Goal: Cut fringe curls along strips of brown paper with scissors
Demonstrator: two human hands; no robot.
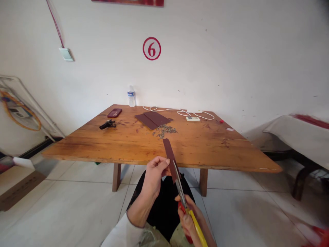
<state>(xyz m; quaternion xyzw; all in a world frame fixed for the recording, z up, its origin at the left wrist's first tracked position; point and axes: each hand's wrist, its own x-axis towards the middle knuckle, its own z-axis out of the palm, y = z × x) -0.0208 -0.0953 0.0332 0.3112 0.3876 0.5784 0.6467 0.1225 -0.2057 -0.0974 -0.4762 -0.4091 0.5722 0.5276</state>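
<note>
My left hand (156, 171) pinches a narrow dark maroon strip (168, 151), which looks like card or sandpaper, over the table's front edge. Scissors (181, 190) with red and yellow handles are gripped in my right hand (191, 219), their blades pointing up and away from me along the strip's lower right edge. Part of the strip lies behind the blades. On the table beyond lies a heap of small grey-brown clippings (166, 130). Maroon sheets (152, 120) of the same colour rest just behind the heap, partly overlapping.
On the wooden table (89, 145) are a plastic bottle (131, 97), a dark red phone (114, 113), a black coiled cord (108, 124), a white cable (169, 109) and a small cream-coloured box (192, 118). A cardboard box (17, 187) sits on the floor at left.
</note>
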